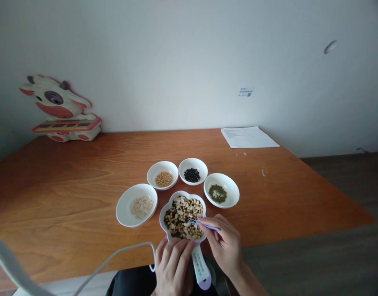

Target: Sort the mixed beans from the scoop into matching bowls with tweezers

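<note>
My right hand (pixel 226 244) pinches light-blue tweezers (pixel 209 225), their tips in the mixed beans and pale seeds (pixel 182 216) filling a white flower-shaped pan (pixel 163 224). The pan's handle (pixel 201 267) points toward me past the table edge. My left hand (pixel 175 263) is closed at the pan's near rim, fingertips against it and the thumb mostly hidden. Around the pan stand white bowls: one with flat whitish seeds (pixel 142 207), one with yellow soybeans (pixel 164 179), one with black beans (pixel 192 175) and one with green mung beans (pixel 217 193). Whether the tweezers grip a bean is too small to tell.
A cow-shaped toy keyboard (pixel 65 111) stands at the back left of the wooden table (pixel 84 181). White papers (pixel 249 137) lie at the back right. A white cable (pixel 114 251) loops in front at the left. The wall (pixel 164 65) borders the table's back.
</note>
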`<state>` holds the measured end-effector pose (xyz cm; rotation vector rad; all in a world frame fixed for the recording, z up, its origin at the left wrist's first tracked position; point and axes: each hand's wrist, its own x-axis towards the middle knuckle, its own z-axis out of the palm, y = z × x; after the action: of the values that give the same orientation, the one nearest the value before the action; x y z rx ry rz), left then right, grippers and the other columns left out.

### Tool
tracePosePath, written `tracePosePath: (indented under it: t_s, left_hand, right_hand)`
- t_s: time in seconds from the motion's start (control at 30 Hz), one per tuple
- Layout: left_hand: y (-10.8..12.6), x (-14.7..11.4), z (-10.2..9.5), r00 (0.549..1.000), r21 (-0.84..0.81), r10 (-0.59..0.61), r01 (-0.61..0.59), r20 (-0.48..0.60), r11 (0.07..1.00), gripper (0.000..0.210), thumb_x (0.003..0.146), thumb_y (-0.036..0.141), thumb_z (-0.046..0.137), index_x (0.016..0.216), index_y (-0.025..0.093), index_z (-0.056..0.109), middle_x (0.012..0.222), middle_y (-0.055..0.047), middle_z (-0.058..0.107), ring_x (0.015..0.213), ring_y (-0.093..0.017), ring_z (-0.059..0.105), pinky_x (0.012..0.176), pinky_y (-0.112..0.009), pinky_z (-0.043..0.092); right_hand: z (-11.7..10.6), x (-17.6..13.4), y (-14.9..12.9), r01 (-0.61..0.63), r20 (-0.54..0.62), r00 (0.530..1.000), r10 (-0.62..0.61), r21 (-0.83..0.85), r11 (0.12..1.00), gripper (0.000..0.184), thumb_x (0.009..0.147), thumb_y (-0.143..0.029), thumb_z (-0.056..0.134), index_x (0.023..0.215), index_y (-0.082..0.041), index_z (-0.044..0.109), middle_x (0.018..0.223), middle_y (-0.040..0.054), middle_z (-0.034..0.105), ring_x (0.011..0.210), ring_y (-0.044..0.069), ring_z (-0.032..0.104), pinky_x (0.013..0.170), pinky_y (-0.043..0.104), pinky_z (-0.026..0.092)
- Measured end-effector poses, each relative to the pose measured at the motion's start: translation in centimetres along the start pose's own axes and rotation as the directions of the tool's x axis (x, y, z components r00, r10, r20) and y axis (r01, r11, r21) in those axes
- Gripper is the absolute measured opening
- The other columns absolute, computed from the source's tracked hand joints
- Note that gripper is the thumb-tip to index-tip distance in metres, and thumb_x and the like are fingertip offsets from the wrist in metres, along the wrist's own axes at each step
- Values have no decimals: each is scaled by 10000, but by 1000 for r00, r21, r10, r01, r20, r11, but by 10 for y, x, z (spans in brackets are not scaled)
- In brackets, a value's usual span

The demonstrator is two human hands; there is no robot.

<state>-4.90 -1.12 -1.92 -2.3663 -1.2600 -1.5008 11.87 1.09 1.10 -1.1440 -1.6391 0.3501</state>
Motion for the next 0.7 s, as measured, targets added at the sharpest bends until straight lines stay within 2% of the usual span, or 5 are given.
tracePosePath:
  t_s: [0.53, 0.7]
  left_hand:
    - [0, 7, -4, 999, 30, 39, -39, -1, 999, 308, 894, 120, 426, 1057, 176, 681, 905, -43, 723, 872, -181, 632, 921, -373, 381]
    - [0, 7, -3, 999, 38, 36, -36, -5, 999, 299, 906, 128, 424, 1048, 189, 680, 890, -33, 727, 860, -178, 639, 910, -371, 372]
  right_hand:
    - [7, 2, -4, 29, -24, 999, -30, -15, 999, 236, 886, -69, 605, 1056, -219, 667, 838, 35, 718, 677, 161, 611, 599, 291, 555]
    - [8, 0, 0, 51, -13, 999, -51, 7, 999, 292, 878, -34, 604, 1090, -228, 654, 897, 40, 735, 734, 170, 616, 626, 307, 549]
